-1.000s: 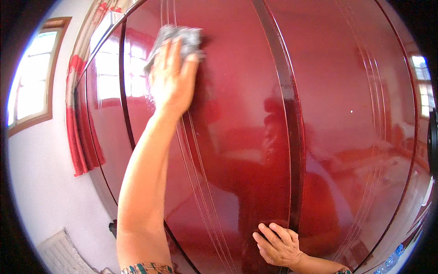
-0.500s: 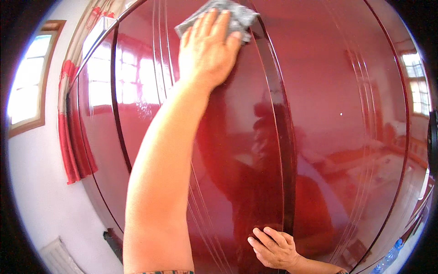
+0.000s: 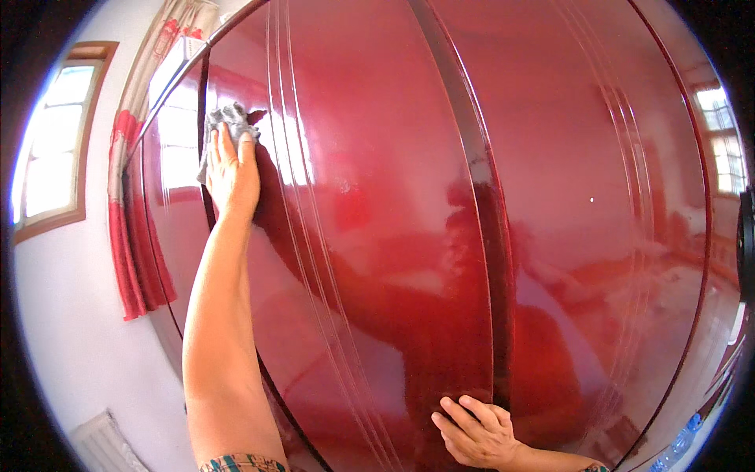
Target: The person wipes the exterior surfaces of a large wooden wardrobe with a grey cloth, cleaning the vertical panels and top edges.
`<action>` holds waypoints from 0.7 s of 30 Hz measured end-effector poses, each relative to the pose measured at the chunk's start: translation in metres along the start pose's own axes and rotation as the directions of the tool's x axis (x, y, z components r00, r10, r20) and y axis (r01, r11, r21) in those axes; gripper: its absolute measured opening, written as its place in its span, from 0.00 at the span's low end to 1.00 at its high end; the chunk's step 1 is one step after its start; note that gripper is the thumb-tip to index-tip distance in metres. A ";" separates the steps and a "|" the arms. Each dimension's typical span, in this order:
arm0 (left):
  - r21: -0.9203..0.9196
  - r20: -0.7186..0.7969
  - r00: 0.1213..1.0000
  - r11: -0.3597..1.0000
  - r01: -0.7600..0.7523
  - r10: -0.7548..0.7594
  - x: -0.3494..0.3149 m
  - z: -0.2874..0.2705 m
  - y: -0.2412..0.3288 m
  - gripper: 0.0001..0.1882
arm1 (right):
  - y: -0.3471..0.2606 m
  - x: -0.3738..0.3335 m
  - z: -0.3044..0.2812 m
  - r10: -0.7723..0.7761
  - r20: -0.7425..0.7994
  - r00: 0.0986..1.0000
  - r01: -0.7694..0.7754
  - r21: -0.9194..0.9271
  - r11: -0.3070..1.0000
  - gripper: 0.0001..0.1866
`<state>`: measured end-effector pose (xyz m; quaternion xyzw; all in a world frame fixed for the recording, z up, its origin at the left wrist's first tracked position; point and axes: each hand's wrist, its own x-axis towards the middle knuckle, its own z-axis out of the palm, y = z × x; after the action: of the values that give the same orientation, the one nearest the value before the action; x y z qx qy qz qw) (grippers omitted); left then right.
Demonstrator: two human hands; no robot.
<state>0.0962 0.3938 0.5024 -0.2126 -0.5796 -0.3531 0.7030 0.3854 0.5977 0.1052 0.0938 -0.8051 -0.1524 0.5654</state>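
A glossy dark red wardrobe [image 3: 370, 157] with tall door panels fills most of the head view. My left hand [image 3: 233, 177], at the end of a raised arm, presses a crumpled grey cloth [image 3: 230, 119] against the left door, by the dark gap at that door's left edge. Its fingers lie over the cloth, which bunches around the fingertips. Low on the wardrobe, near the dark strip [image 3: 499, 315] between two doors, my right hand [image 3: 476, 433] rests with fingers apart on the panel and holds nothing.
At the left hangs a red and beige curtain [image 3: 135, 228] beside a wood-framed window [image 3: 59, 141] in a white wall. A white box [image 3: 187, 53] shows above the wardrobe's upper left edge. At lower right lies a clear blue bottle [image 3: 680, 442].
My left hand has slid the cloth down and left, from the top of the door to its left edge. My right hand stays in nearly the same place.
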 end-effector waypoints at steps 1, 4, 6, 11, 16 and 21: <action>-0.023 0.007 1.000 1.000 -0.001 0.002 -0.004 0.001 0.014 0.35 | 0.000 0.000 -0.001 0.001 0.007 1.000 -0.001 0.000 1.000 0.19; -0.158 0.001 0.958 0.946 -0.284 0.287 -0.021 -0.003 0.074 0.34 | 0.001 0.001 -0.003 0.013 0.022 1.000 -0.013 0.017 1.000 0.18; -0.212 -0.016 0.897 0.875 -0.434 0.441 -0.030 -0.012 0.124 0.33 | -0.001 -0.001 -0.001 0.032 0.004 0.999 -0.032 0.041 0.999 0.18; -0.415 -0.109 0.854 0.757 -0.504 0.508 -0.037 -0.015 0.203 0.31 | -0.002 -0.009 0.009 0.036 -0.033 0.999 -0.034 0.049 0.998 0.20; -0.345 -0.265 0.785 0.705 -0.620 0.561 -0.010 0.008 0.214 0.24 | -0.006 -0.010 0.008 0.028 0.017 0.999 -0.029 0.094 0.995 0.20; -0.207 -0.229 0.814 0.791 -0.576 0.533 0.013 0.011 0.231 0.27 | -0.004 -0.017 0.007 0.025 0.035 0.999 -0.027 0.073 0.997 0.21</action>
<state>0.2621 0.5509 0.5432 -0.4376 -0.3803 -0.2211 0.7842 0.3846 0.6001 0.0866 0.1014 -0.8207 -0.1170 0.5499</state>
